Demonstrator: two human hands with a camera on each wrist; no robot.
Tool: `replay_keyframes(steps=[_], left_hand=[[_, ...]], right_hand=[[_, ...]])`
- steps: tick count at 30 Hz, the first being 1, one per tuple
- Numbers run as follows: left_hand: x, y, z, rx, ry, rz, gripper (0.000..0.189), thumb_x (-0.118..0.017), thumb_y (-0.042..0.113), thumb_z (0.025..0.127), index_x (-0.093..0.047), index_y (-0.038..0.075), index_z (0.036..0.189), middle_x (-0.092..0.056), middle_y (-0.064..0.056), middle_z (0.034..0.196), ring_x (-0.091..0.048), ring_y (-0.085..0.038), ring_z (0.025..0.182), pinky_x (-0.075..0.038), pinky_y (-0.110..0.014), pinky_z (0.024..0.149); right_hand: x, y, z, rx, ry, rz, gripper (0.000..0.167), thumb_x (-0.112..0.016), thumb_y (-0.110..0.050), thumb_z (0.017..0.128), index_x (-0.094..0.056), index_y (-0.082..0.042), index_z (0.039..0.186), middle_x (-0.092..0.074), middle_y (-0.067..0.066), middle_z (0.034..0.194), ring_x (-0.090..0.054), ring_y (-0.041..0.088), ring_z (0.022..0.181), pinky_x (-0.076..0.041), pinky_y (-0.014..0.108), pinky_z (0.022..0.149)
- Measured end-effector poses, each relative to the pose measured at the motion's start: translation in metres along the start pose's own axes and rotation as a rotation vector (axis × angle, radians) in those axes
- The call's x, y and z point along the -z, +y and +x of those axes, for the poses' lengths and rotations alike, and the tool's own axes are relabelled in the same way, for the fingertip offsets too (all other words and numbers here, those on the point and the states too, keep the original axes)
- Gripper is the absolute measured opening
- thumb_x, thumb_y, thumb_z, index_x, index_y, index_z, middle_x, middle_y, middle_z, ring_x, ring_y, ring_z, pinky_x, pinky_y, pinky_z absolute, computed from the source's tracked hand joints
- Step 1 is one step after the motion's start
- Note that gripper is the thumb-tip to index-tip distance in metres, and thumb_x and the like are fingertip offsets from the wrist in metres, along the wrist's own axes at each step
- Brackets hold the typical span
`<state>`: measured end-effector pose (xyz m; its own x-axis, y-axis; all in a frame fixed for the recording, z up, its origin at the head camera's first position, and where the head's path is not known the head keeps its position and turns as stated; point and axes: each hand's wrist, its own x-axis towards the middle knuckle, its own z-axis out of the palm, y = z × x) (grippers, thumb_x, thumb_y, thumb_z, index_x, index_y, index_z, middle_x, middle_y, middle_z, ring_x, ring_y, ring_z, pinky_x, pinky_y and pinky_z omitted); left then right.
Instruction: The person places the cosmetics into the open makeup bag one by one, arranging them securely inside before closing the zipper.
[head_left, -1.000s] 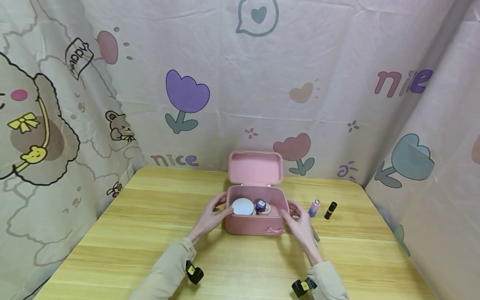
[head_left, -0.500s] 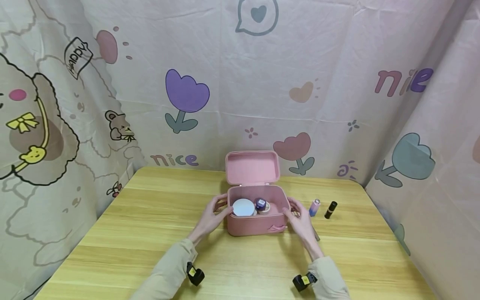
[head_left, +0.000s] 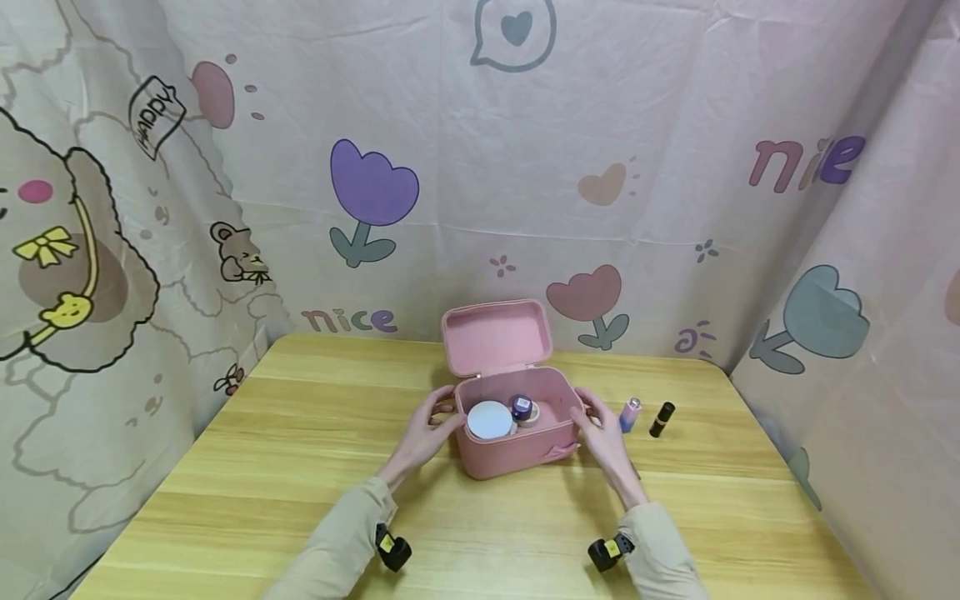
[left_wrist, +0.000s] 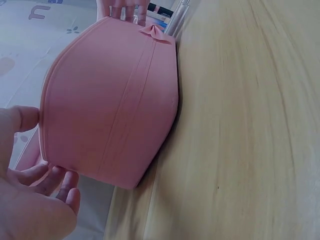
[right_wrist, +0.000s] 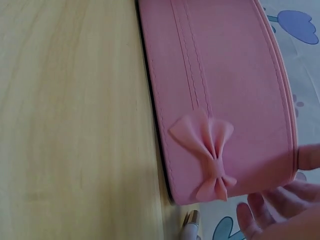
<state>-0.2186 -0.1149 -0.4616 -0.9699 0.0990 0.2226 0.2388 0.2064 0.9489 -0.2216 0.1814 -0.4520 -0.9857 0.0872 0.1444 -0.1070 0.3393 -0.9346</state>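
Note:
A pink cosmetic case point(head_left: 517, 450) with a bow point(right_wrist: 215, 155) on its front stands on the table, its lid point(head_left: 497, 337) raised at the back. My left hand point(head_left: 422, 433) grips the left end, thumb at the front rim and fingers along the side. At the other end, my right hand point(head_left: 602, 429) holds the rim between thumb and fingers. Inside lie a round white-topped container point(head_left: 490, 419) and a small dark blue jar point(head_left: 522, 407) beside a pale round item. The case sits at an angle, its left end nearer to me.
Right of the case stand a pink and blue tube point(head_left: 630, 414) and a black lipstick tube point(head_left: 662, 420). A slim tube with a metallic end point(right_wrist: 192, 225) lies near my right hand, mostly hidden in the head view. A printed curtain point(head_left: 480, 167) hangs behind the wooden table point(head_left: 315, 400).
The case has turned counterclockwise between my hands: its left end has come toward me, its right end has moved back, and the lid has swung left. Both hands keep hold.

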Motion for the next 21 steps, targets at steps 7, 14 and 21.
replay_keyframes(steps=[7,14,21], left_hand=[[-0.002,-0.001,-0.004,0.002,-0.025,0.058,0.062,-0.069,0.016,0.093,-0.044,-0.002,0.147,-0.052,-0.026,0.140,-0.054,-0.042,0.130,-0.045,-0.056,0.106],[-0.003,-0.004,-0.009,-0.078,-0.021,0.090,0.061,-0.066,0.026,0.096,-0.045,-0.001,0.146,-0.051,-0.027,0.139,-0.056,-0.043,0.127,-0.047,-0.053,0.103],[-0.005,-0.001,-0.009,0.012,-0.028,0.007,0.057,-0.070,0.017,0.093,-0.049,0.006,0.145,-0.058,-0.021,0.142,-0.053,-0.040,0.134,-0.041,-0.062,0.111]], right_hand=[[-0.002,-0.001,-0.006,0.018,0.109,-0.035,0.050,-0.065,-0.013,0.096,-0.051,0.009,0.139,-0.060,0.027,0.120,-0.053,0.006,0.085,-0.047,0.012,0.069],[-0.009,-0.003,-0.020,-0.006,0.161,-0.083,0.063,-0.071,-0.024,0.092,-0.047,0.004,0.144,-0.055,0.022,0.119,-0.056,0.011,0.089,-0.048,0.015,0.070],[-0.021,-0.007,-0.027,-0.002,0.222,-0.052,0.072,-0.076,-0.019,0.087,-0.042,0.007,0.145,-0.048,0.022,0.122,-0.062,0.021,0.093,-0.053,0.016,0.076]])
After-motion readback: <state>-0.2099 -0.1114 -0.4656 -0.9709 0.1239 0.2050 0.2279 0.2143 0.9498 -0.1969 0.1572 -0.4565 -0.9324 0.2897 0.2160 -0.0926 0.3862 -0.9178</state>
